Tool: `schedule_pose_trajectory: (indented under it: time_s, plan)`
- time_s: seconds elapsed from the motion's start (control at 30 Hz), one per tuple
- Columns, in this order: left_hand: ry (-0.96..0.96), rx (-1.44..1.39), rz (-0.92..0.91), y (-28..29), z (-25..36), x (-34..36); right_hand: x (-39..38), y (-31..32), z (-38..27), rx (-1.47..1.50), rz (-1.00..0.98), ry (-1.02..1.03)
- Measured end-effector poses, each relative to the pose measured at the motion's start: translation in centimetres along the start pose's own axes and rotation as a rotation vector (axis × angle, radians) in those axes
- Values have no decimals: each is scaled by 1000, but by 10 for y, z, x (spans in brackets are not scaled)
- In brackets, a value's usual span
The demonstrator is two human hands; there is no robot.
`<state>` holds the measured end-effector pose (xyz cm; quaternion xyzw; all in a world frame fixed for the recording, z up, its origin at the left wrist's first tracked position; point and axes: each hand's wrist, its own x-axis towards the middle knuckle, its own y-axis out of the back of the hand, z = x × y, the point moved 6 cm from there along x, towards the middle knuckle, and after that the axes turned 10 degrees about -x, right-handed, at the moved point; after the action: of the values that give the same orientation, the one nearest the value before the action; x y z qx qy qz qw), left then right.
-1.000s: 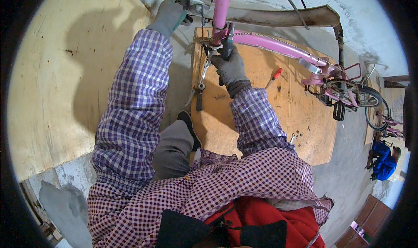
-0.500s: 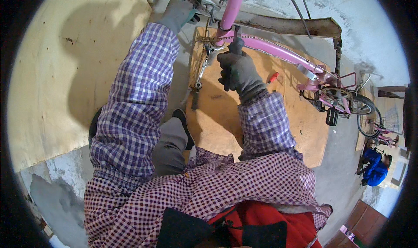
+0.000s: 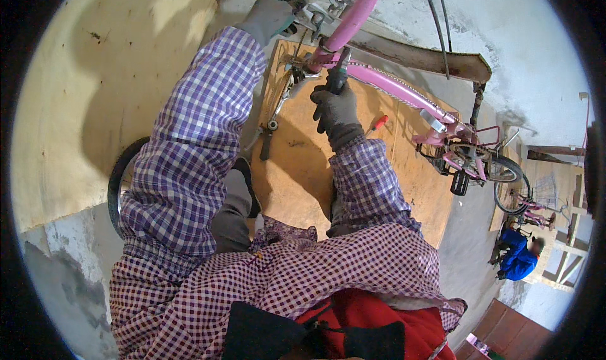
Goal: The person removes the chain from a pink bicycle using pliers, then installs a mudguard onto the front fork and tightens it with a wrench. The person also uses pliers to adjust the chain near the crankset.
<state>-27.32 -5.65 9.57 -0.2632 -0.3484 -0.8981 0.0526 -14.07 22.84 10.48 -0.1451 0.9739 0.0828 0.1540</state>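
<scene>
A pink bicycle frame extends rightward from the top centre, with a chain along its lower tube. My left hand, in a grey glove, is closed at the top, its fingers on a grey metal part beside the upright tube; the part's kind is unclear. My right hand, gloved too, is wrapped round a dark-handled tool that looks like pliers. Its head reaches the chain by the tube joint. Left of it hangs a crank arm with a pedal.
A wooden board lies below the frame, with a red-handled tool on it. A rusty metal beam runs behind. Plywood stands at left, near a wheel. A person in blue and another bicycle are at far right.
The view has shifted, bringing a wheel into sight behind my left arm. My right hand is a little lower on screen with the tool still gripped. My left hand stays at the metal part.
</scene>
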Motion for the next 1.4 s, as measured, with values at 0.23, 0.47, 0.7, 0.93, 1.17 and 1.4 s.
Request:
schedule_pose_trajectory:
  time_s: [0.23,0.47,0.7,0.93,1.17,1.4]
  plan:
    - [313,46,-37,-6,13,8,-4,-5,-3,99,-44,13]
    - [540,-262,155,3,39,1,-34,23,-42,164,-315,-423]
    - [549,-187,123,14,84,2,-32,15,-38,78,-236,-284]
    - [277,17,105,13,91,7,-7,-4,-8,81,-62,-43]
    - [736,-267,131,21,99,0,-13,12,-9,106,-114,-147]
    - [416,-64,99,14,97,11,-29,44,-43,96,-405,-352]
